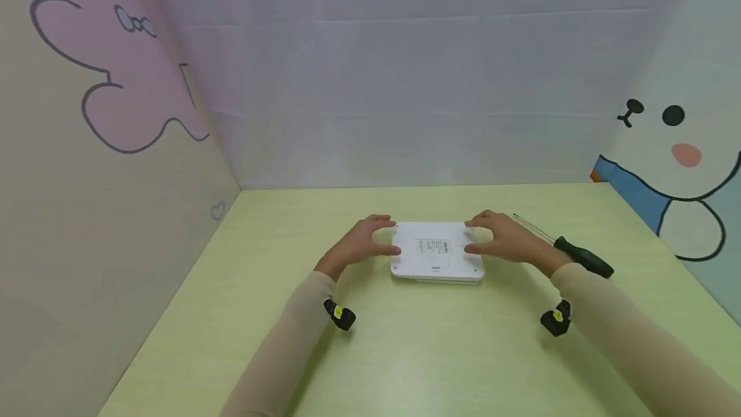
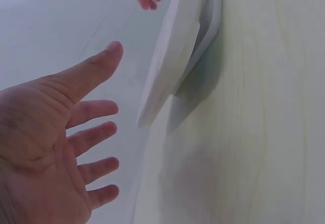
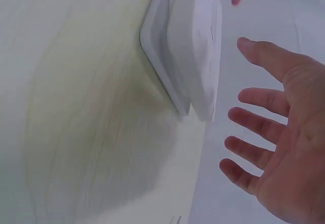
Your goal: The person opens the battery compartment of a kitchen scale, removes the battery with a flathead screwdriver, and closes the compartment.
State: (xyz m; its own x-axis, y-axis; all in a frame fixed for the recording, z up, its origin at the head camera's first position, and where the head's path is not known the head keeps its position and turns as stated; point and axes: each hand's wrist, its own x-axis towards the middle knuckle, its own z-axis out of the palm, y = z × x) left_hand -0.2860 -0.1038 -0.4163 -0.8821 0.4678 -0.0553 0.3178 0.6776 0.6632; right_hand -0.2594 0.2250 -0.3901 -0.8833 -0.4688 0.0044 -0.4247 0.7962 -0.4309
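Just below and right of centre in the head view, I see a white, flat, rectangular plastic device (image 1: 438,258) lying label side up on the pale yellow-green surface (image 1: 440,352). The left hand (image 1: 363,242) and right hand (image 1: 502,237) flank it, apart from each other, fingers spread and loosely extended; from both wrist views I make out a gap between them and the device. Further right, a screwdriver with a dark green handle (image 1: 570,249) lies beside the right forearm.
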